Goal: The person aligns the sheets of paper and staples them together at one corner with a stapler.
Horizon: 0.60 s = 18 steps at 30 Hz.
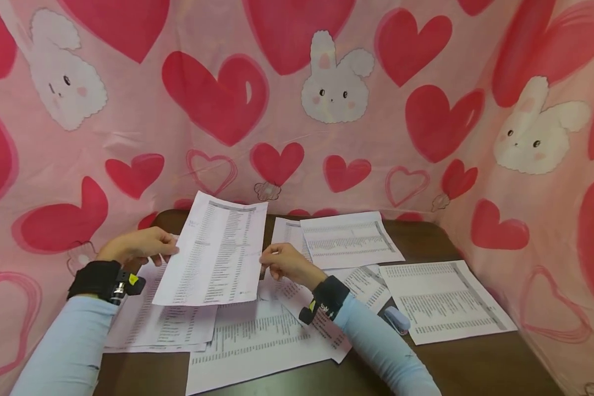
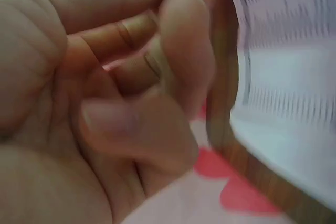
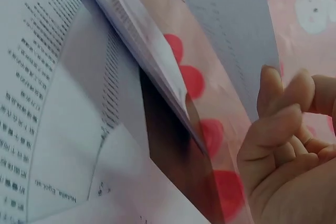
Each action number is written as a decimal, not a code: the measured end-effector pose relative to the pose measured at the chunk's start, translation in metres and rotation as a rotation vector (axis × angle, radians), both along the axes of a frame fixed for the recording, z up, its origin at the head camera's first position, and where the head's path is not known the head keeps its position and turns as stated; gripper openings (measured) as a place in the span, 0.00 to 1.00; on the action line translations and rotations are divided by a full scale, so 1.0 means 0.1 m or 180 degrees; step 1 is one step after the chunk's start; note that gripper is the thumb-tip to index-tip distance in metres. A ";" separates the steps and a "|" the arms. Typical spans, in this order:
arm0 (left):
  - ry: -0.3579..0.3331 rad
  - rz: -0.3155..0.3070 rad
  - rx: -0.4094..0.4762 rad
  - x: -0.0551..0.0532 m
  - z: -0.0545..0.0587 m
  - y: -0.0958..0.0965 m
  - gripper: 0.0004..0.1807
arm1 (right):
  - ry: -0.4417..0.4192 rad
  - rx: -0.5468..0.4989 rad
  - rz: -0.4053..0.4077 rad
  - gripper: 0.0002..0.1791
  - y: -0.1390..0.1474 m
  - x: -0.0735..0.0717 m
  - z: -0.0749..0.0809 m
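A printed sheet of paper point(image 1: 213, 253) is held up over the table, tilted, with columns of small text and some handwriting near its left and right edges. My left hand point(image 1: 143, 245) pinches its left edge; in the left wrist view a white sliver of paper shows at the fingertips point(image 2: 184, 19). On the opposite edge my right hand point(image 1: 289, 264) pinches it between thumb and fingers. The right wrist view has that hand point(image 3: 294, 145) at the edge of the raised sheet point(image 3: 231, 35). Under the held sheet lies a pile of printed papers point(image 1: 153, 330).
More printed sheets overlap at the front middle point(image 1: 257, 352) and at the back right point(image 1: 351, 236). Another sheet point(image 1: 440, 302) lies at the right, beside a small grey-blue stapler point(image 1: 396, 320). A pink heart-and-rabbit cloth point(image 1: 287, 126) hangs behind the dark table point(image 1: 495, 363).
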State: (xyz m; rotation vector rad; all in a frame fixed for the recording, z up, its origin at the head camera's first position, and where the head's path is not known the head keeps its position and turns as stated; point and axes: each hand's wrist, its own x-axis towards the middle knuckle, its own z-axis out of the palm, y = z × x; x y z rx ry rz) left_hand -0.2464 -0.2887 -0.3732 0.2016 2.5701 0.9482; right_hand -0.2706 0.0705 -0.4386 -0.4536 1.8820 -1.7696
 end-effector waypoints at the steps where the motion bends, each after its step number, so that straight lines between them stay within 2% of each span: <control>1: 0.0010 -0.0011 -0.0081 0.01 0.00 -0.01 0.10 | 0.0057 0.0062 -0.0010 0.05 -0.03 0.02 0.00; 3: 0.0014 -0.0015 -0.0230 0.03 0.00 -0.04 0.09 | 0.0176 0.0172 -0.0013 0.05 -0.11 0.04 -0.02; 7: -0.0022 0.0045 -0.0341 0.07 -0.01 -0.11 0.09 | 0.0316 0.0235 0.0002 0.05 -0.25 0.08 -0.05; 13: -0.0100 0.0062 -0.0601 0.17 -0.04 -0.23 0.10 | 0.0309 0.0276 0.0009 0.05 -0.41 0.12 -0.13; 18: -0.0141 0.0079 -0.0693 0.21 -0.09 -0.29 0.11 | 0.0263 0.0329 -0.0013 0.05 -0.50 0.13 -0.18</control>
